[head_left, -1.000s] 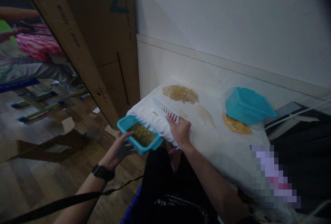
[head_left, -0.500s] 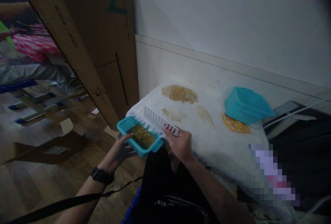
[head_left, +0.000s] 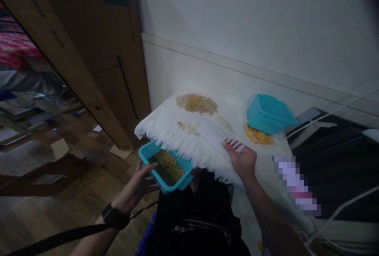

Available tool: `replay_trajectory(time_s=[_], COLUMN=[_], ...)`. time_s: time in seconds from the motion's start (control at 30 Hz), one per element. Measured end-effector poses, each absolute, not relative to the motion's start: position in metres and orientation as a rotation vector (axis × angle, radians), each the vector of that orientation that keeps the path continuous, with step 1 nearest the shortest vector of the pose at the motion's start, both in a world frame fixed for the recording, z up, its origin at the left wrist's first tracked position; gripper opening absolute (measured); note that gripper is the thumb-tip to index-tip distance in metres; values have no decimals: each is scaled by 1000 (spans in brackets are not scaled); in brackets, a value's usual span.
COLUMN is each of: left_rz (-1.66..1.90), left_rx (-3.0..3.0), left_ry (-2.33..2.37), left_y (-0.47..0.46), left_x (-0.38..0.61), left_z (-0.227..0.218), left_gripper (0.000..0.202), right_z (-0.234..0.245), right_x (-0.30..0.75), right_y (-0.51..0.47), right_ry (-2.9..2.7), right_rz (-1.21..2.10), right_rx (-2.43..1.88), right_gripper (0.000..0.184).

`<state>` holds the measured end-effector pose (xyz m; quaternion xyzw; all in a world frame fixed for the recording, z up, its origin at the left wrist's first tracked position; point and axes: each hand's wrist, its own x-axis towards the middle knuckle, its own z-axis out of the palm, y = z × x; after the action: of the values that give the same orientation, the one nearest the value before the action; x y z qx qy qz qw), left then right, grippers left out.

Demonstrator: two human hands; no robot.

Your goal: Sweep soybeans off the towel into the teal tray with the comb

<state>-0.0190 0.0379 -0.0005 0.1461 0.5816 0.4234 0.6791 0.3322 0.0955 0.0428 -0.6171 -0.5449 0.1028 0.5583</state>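
Observation:
My left hand (head_left: pixel 138 183) grips the near-left side of a turquoise plastic container (head_left: pixel 184 182), thumb over the rim. Yellowish beans (head_left: pixel 167 165) lie inside it, just under the fringed edge of a white cloth (head_left: pixel 160 122). With my right hand (head_left: pixel 244 161) I hold the end of a white slotted plastic strip (head_left: pixel 213 133), flat and low over the cloth. Beyond the strip lies a heap of tan beans (head_left: pixel 199 104) on a brownish patch. Closer to me, a few loose beans (head_left: pixel 180 124) rest beside a pale patch.
A second turquoise container (head_left: pixel 269 114) stands at the right beside a crumpled yellow item (head_left: pixel 258 134). White cables (head_left: pixel 334 114) cross a black surface there. A tall cardboard box (head_left: pixel 112 62) stands at left; a wall closes the back. Part of another person shows at far left.
My right hand has moved the slotted strip away from above the container, rightward over the cloth. The container now sits slightly lower under the cloth's fringe. The view has shifted a little.

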Motion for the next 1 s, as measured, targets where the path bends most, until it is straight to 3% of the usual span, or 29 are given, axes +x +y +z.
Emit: replay_trajectory(time_s=[1.0], left_rz=[931], left_rx=[361], left_ry=[1271], left_y=[36], left_x=[-11], left_z=[-1], left_gripper=[106], right_z=[45], right_x=[317], right_y=[70], right_ry=[-1253], right_rz=[380], right_rx=[-1453], right_gripper=[40])
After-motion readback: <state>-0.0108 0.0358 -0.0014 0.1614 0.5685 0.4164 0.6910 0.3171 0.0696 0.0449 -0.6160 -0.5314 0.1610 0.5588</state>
